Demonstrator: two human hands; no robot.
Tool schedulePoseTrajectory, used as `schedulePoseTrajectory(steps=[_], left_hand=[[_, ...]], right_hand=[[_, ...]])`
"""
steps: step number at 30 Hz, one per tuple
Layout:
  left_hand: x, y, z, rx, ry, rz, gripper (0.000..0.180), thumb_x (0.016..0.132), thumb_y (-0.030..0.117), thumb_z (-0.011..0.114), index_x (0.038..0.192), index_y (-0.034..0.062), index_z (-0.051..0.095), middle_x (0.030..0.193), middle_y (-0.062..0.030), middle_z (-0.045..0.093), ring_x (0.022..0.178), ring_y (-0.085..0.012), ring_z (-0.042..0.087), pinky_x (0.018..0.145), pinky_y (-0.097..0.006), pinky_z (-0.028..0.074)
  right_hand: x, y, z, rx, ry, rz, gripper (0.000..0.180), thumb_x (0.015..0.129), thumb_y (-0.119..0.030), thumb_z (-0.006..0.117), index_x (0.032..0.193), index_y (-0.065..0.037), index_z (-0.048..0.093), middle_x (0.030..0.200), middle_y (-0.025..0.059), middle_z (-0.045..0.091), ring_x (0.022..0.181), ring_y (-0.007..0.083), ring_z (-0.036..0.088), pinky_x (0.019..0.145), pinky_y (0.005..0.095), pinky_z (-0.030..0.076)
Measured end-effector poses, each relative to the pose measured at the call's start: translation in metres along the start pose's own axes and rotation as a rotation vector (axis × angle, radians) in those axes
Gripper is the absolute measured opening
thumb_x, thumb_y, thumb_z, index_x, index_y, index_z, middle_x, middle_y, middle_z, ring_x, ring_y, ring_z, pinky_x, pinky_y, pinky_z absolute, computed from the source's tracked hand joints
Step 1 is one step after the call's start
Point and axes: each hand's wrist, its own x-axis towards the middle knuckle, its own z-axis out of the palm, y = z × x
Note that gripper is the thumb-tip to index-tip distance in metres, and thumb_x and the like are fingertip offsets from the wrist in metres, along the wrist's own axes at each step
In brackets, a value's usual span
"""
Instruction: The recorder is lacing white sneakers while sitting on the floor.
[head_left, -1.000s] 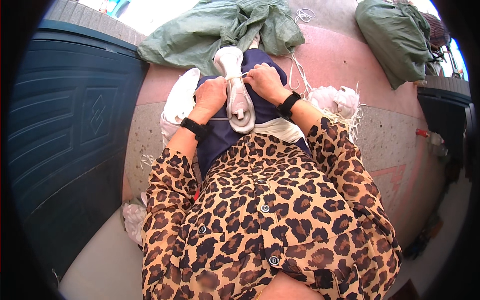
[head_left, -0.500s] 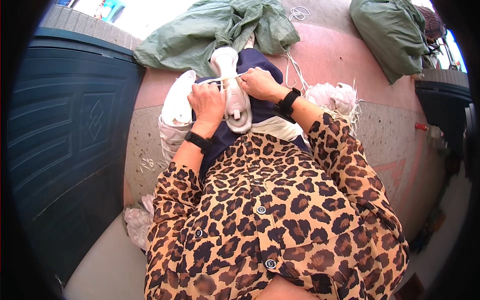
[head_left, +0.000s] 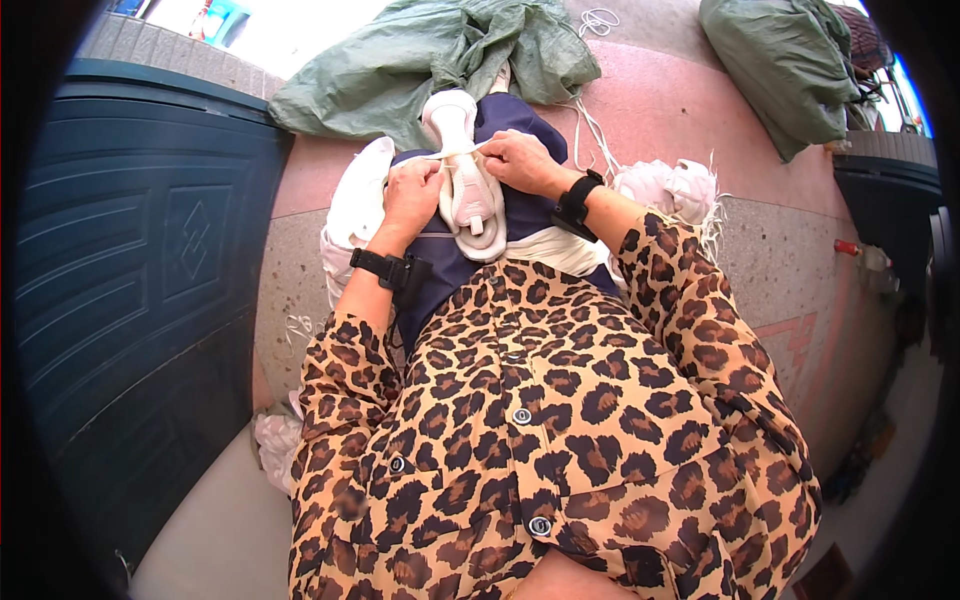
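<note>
The left hand (head_left: 410, 198) has shifted slightly outward from the pale shoe (head_left: 470, 192), which lies lengthwise along the middle of the lap (head_left: 526, 214), reaching its near edge. Left and right hand (head_left: 520, 162) each pinch the white lace (head_left: 447, 155).

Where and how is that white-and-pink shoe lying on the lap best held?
Take the shoe by its rounded near end, probably, coming from the picture's lower side: that end curves free, while the left hand and right hand flank the narrow middle.
</note>
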Motion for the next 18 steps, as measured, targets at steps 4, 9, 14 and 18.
schedulePoseTrajectory(steps=[4, 9, 14, 18], left_hand=[[0.003, 0.012, -0.001, -0.085, -0.039, -0.017, 0.019, 0.076, 0.019, 0.056, 0.087, 0.0045, 0.063, 0.090, -0.0124, 0.060, 0.092, -0.0301, 0.052, 0.077, -0.040, 0.042], [0.014, 0.008, -0.004, 0.156, 0.346, 0.221, 0.026, 0.070, 0.004, 0.058, 0.095, 0.0100, 0.061, 0.089, -0.0099, 0.054, 0.084, -0.0298, 0.049, 0.075, -0.039, 0.042], [0.023, 0.012, -0.008, 0.418, 0.164, 0.353, 0.018, 0.071, 0.005, 0.055, 0.088, 0.0053, 0.061, 0.089, -0.0079, 0.057, 0.086, -0.0284, 0.049, 0.074, -0.036, 0.044], [0.025, 0.011, -0.008, 0.406, 0.113, 0.327, 0.011, 0.075, 0.008, 0.054, 0.084, 0.0078, 0.061, 0.075, -0.0124, 0.057, 0.081, -0.0310, 0.049, 0.073, -0.038, 0.042]], right_hand=[[-0.004, 0.004, 0.001, 0.057, 0.024, 0.067, 0.021, 0.073, -0.017, 0.053, 0.089, -0.007, 0.062, 0.075, 0.0107, 0.060, 0.073, 0.0282, 0.057, 0.068, 0.0342, 0.045], [0.002, -0.008, 0.005, -0.274, 0.099, -0.129, 0.007, 0.074, -0.010, 0.051, 0.076, -0.007, 0.057, 0.069, 0.0099, 0.057, 0.070, 0.0244, 0.057, 0.064, 0.0355, 0.044], [0.012, -0.021, -0.001, -0.641, -0.005, -0.153, 0.004, 0.066, -0.015, 0.057, 0.065, -0.012, 0.057, 0.078, 0.0022, 0.054, 0.082, 0.0184, 0.050, 0.066, 0.0317, 0.038], [0.011, -0.015, -0.011, -0.343, 0.206, -0.211, 0.006, 0.065, -0.009, 0.055, 0.070, -0.013, 0.057, 0.077, 0.0039, 0.050, 0.081, 0.0223, 0.049, 0.066, 0.0339, 0.037]])
